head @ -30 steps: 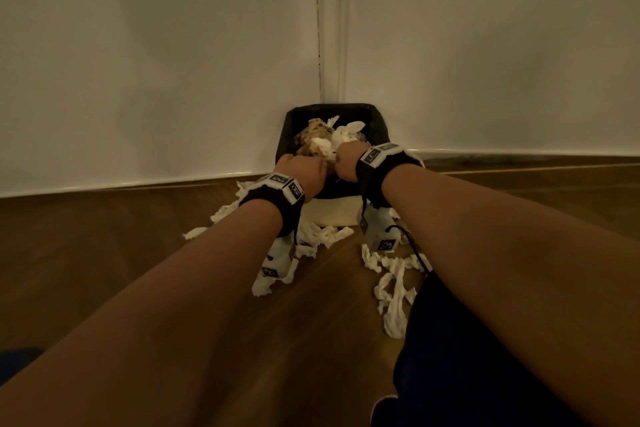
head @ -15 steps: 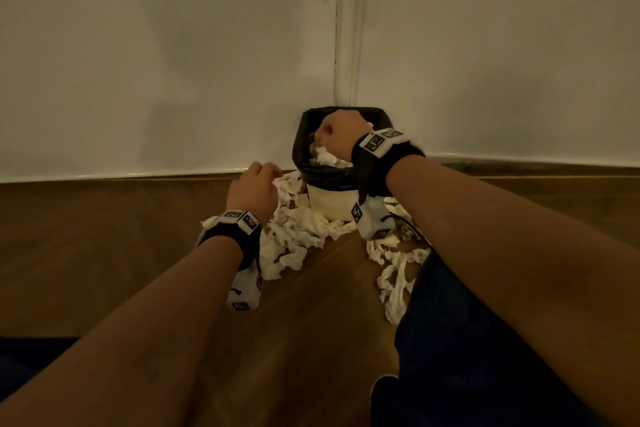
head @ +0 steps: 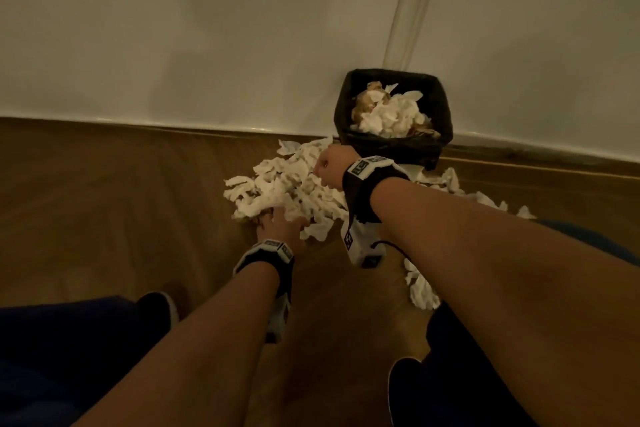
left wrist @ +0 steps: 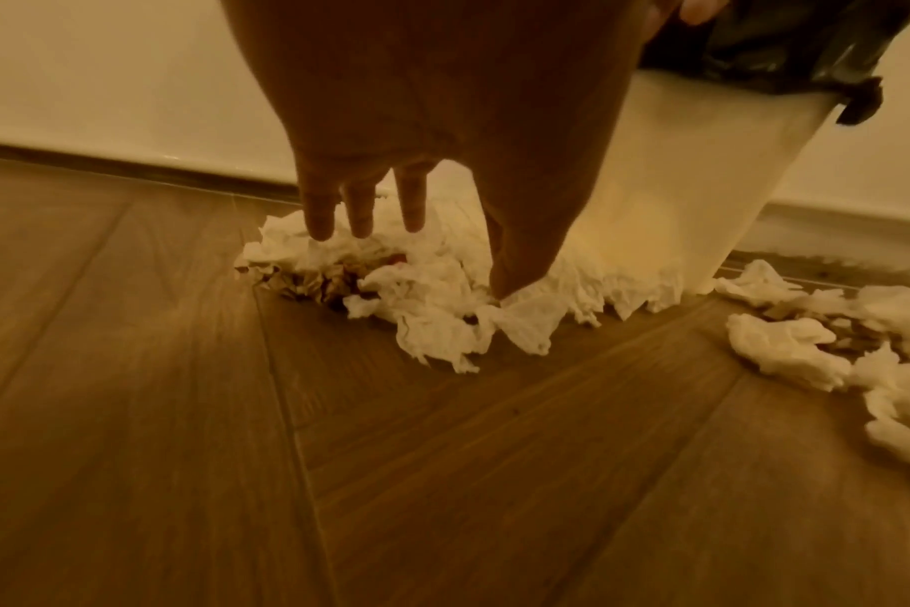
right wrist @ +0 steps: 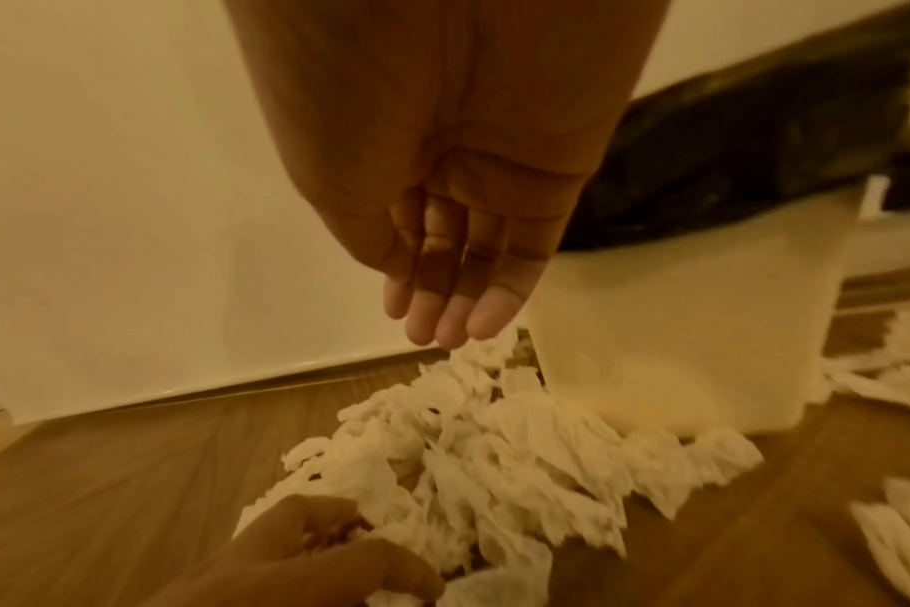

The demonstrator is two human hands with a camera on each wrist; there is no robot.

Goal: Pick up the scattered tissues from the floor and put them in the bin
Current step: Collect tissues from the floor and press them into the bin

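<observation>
One bin (head: 393, 146), two hands (head: 282, 222).

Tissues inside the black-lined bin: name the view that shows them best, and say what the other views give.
The head view. It looks down into the black-lined bin, showing the white crumpled tissues heaped inside with brownish scraps. Both wrist views show only the bin's cream outer wall and dark liner edge, never the inside.

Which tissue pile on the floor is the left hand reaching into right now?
The big heap left of the bin, where the left hand touches its near edge. The smaller strip of tissues lies right of the bin, beyond the right forearm, untouched.
</observation>
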